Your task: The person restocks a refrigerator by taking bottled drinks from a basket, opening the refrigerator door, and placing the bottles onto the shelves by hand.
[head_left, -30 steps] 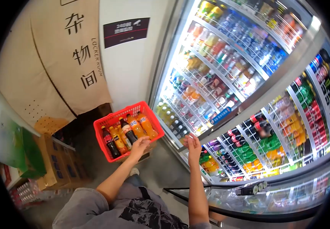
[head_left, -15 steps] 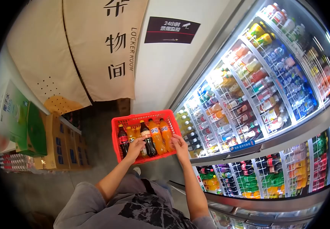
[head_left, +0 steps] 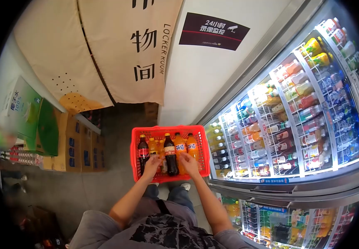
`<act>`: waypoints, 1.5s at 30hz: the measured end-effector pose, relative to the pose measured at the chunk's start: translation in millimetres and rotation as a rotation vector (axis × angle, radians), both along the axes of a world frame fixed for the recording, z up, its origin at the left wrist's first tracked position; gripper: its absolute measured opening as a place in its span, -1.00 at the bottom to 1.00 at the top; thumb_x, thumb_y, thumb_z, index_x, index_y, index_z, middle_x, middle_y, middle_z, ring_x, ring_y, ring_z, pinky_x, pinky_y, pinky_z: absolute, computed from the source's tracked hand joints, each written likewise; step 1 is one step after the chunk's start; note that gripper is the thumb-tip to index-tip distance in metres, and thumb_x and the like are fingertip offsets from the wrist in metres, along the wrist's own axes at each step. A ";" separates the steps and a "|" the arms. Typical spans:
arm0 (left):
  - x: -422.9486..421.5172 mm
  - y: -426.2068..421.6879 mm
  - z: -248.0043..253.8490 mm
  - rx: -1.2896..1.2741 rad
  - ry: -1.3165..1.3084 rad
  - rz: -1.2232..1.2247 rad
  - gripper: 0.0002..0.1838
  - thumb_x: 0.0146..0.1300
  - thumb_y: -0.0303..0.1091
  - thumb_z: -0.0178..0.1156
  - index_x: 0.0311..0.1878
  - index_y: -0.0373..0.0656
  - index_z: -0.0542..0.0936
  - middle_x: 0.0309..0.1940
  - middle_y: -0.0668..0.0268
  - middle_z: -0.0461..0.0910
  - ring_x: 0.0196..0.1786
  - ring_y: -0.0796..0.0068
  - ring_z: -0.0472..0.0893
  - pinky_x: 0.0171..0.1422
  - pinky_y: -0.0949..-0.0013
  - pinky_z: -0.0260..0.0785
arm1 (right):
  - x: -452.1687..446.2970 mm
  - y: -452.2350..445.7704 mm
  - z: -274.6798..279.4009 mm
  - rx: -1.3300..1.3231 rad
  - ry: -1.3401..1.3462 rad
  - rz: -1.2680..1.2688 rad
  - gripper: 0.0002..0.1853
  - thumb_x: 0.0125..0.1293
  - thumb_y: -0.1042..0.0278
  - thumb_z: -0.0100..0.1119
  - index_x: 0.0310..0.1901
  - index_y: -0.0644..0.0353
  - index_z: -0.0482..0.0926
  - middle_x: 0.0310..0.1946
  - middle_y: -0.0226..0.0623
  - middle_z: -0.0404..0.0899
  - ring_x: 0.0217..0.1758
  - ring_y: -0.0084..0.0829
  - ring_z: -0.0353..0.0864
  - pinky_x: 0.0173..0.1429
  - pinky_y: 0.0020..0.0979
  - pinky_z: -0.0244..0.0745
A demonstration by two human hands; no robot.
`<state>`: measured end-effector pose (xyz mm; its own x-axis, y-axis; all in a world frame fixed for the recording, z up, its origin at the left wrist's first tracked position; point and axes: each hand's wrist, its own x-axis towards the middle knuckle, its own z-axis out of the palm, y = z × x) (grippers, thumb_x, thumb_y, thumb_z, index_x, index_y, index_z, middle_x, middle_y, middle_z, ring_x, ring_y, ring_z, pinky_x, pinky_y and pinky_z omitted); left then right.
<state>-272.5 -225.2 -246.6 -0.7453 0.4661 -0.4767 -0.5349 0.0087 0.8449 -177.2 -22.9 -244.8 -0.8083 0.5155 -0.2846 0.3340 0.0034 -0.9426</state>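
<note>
Left, boxes (head_left: 74, 149) edge open floor (head_left: 115, 153) reaching the red basket (head_left: 175, 179). Over its near rim, the left grip (head_left: 151, 167) bunches beside a cola (head_left: 171, 162) inside; the right grip (head_left: 189, 164) curls by orange bottles (head_left: 193, 151) inside. Whether either pinches, I cannot tell. The fridge (head_left: 245, 186) crowds the basket's right edge.

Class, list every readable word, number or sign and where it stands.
"物间", below a cut-off character: beige cloth curtain.
"LOCKER ROOM": same curtain.
"24小时 录像监控": dark rectangular wall sign.
"椰子水 100%": green-and-white cardboard carton.
Too small or blurred: sign's bottom line, plastic bottle labels, blue rectangular sticker.
</note>
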 end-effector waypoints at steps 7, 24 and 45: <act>14.9 20.2 -15.6 -0.108 -0.062 0.012 -0.54 0.37 -0.31 0.20 0.29 -0.18 0.42 -0.09 0.32 0.60 -0.16 0.61 0.57 -0.17 0.57 0.39 | -8.0 -14.6 6.8 0.178 -0.211 0.091 -0.52 0.26 0.16 0.31 0.11 0.33 0.57 -0.12 -0.08 0.71 -0.02 -0.25 0.70 0.09 -0.33 0.55; 8.1 51.5 -44.7 0.004 -0.216 0.011 -0.54 0.43 -0.29 0.17 0.31 -0.21 0.37 -0.11 0.31 0.53 -0.09 0.51 0.55 -0.05 0.44 0.44 | -21.9 -24.2 -26.7 0.272 -0.248 0.005 -0.52 0.18 0.20 0.40 0.04 0.33 0.55 -0.15 0.02 0.69 -0.06 -0.10 0.71 0.05 -0.24 0.56; -15.0 2.0 50.4 0.053 -0.203 -0.071 -0.30 0.30 -0.36 0.30 0.42 -0.28 0.19 0.19 0.08 0.47 0.18 0.33 0.52 0.22 0.30 0.42 | -26.5 -41.0 47.4 -0.249 -0.121 0.161 -0.35 0.26 0.29 0.38 0.33 0.34 0.36 0.09 -0.18 0.56 0.11 -0.41 0.57 0.14 -0.40 0.48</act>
<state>-287.5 -223.2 -196.2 -0.6009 0.5426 -0.5869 -0.6936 0.0109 0.7203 -203.7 -63.9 -197.4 -0.8267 0.2861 -0.4845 0.4573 -0.1601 -0.8748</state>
